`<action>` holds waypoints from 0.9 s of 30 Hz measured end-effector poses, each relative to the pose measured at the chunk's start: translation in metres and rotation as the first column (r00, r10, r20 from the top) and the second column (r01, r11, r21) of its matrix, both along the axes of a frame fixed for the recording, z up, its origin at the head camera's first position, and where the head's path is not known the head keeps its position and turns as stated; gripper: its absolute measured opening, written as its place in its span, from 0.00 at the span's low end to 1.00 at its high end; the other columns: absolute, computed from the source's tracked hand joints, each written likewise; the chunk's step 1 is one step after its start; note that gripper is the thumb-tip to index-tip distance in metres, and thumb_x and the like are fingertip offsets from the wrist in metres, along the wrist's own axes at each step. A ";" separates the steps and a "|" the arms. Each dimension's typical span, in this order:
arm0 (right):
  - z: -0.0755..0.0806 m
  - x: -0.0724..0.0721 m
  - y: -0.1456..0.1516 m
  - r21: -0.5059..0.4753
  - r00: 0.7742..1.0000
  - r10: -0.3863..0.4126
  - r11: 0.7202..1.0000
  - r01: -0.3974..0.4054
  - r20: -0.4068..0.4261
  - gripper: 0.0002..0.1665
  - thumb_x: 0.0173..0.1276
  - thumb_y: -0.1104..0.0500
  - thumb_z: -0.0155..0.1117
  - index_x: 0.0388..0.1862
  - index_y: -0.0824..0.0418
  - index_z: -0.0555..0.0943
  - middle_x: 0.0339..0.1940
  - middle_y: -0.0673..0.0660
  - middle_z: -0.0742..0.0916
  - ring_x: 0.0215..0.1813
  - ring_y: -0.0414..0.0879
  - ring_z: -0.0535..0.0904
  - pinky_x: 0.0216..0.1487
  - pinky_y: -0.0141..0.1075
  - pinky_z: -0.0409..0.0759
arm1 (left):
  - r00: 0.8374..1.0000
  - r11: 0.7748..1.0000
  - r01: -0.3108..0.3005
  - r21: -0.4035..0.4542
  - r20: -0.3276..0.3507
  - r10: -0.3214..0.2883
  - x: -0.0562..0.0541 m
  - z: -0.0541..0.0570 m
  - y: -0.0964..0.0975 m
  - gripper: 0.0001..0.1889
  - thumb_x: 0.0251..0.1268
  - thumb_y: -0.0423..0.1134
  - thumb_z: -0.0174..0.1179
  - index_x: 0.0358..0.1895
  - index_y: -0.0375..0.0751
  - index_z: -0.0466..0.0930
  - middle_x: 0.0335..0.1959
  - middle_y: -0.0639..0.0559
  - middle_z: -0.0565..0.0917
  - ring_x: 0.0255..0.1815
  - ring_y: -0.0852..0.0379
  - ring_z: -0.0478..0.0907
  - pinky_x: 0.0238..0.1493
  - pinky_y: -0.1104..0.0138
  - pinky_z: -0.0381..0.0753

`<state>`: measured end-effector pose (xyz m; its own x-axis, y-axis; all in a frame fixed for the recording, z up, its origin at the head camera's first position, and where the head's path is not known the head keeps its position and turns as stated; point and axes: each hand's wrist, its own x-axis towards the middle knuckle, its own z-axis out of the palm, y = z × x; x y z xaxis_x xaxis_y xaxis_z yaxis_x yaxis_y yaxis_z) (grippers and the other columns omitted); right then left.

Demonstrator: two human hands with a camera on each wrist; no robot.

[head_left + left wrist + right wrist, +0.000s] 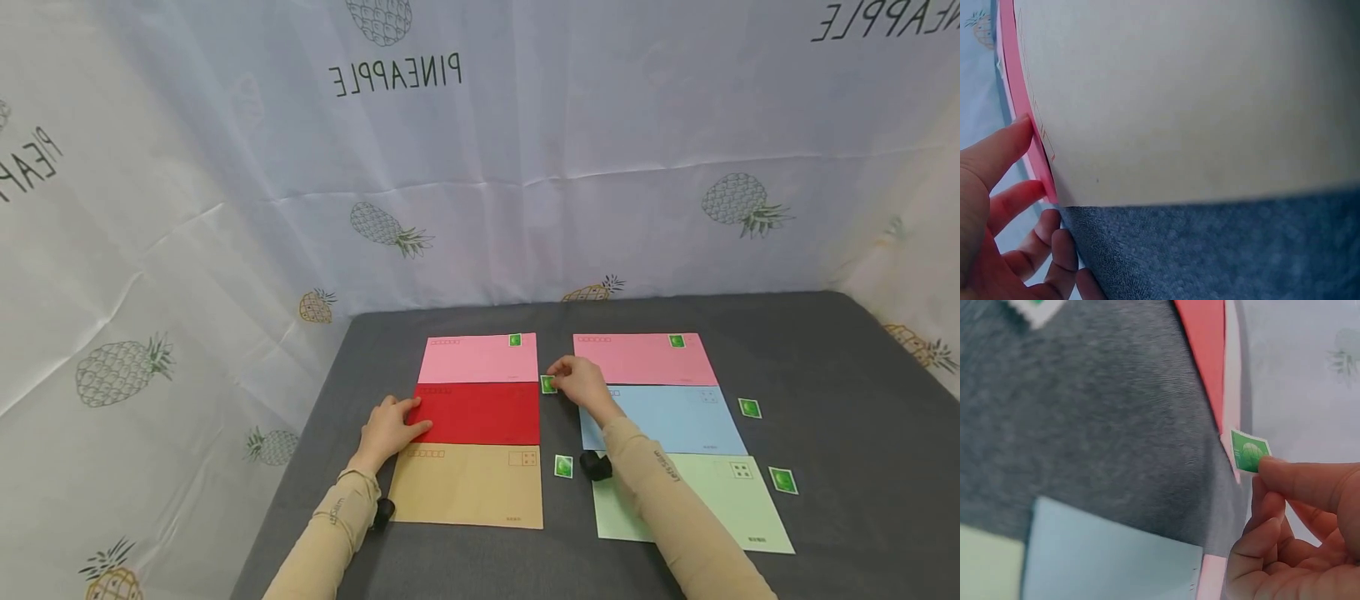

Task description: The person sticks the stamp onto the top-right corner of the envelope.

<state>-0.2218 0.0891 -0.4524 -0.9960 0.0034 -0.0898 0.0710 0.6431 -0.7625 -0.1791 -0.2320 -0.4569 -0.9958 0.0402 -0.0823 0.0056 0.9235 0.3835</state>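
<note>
Green stamp (pixel 1249 452) pinched between the envelope columns (pixel 671 422)

The right hand (pixel 581 382) clamps it between thumb and forefinger. To the left, the left hand (pixel 386 431), thumb and forefinger apart, touches the red envelope (pixel 483 414) at its left edge. Two pink envelopes (pixel 476 364) lie closest to the far edge of the table (pixel 832 367); two loose stamps (pixel 750 408) lie toward its right edge.

I am working in a small, screened-off space, though whether a home or an office is lying beyond I cannot tell. Pale fabric (pixel 540 242) printed with pineapples (pixel 375 223) and mirrored lettering (pixel 395 75) is hanging behind and beside a dark gray table (pixel 840 358), where envelopes (pixel 480 414) and stamps (pixel 563 467) are lying.
</note>
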 end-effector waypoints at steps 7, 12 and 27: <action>0.003 -0.001 -0.008 -0.086 0.999 0.019 0.996 -0.016 0.028 0.11 0.60 0.60 0.63 0.42 0.61 0.82 0.38 0.59 0.84 0.37 0.48 0.77 0.37 0.37 0.77 | 1.000 1.000 -0.005 0.001 -0.003 0.005 0.001 -0.001 -0.001 0.30 0.52 0.50 0.66 0.60 0.43 0.75 0.40 0.42 0.75 0.39 0.46 0.72 0.37 0.47 0.76; 0.002 -0.002 -0.016 -0.158 0.999 0.024 0.987 -0.017 0.046 0.18 0.59 0.61 0.64 0.48 0.63 0.76 0.35 0.60 0.84 0.34 0.48 0.79 0.34 0.36 0.74 | 1.000 1.000 -0.003 0.002 -0.004 0.003 0.001 -0.003 -0.001 0.30 0.53 0.51 0.65 0.60 0.44 0.75 0.42 0.41 0.75 0.42 0.44 0.73 0.39 0.44 0.74; -0.011 -0.011 -0.043 -0.194 0.992 0.026 0.981 -0.002 0.122 0.19 0.57 0.60 0.66 0.44 0.62 0.71 0.37 0.60 0.83 0.34 0.46 0.78 0.35 0.35 0.75 | 1.000 1.000 -0.004 0.002 -0.007 0.004 -0.001 -0.003 -0.001 0.30 0.53 0.51 0.66 0.60 0.44 0.75 0.42 0.41 0.75 0.42 0.44 0.72 0.40 0.44 0.74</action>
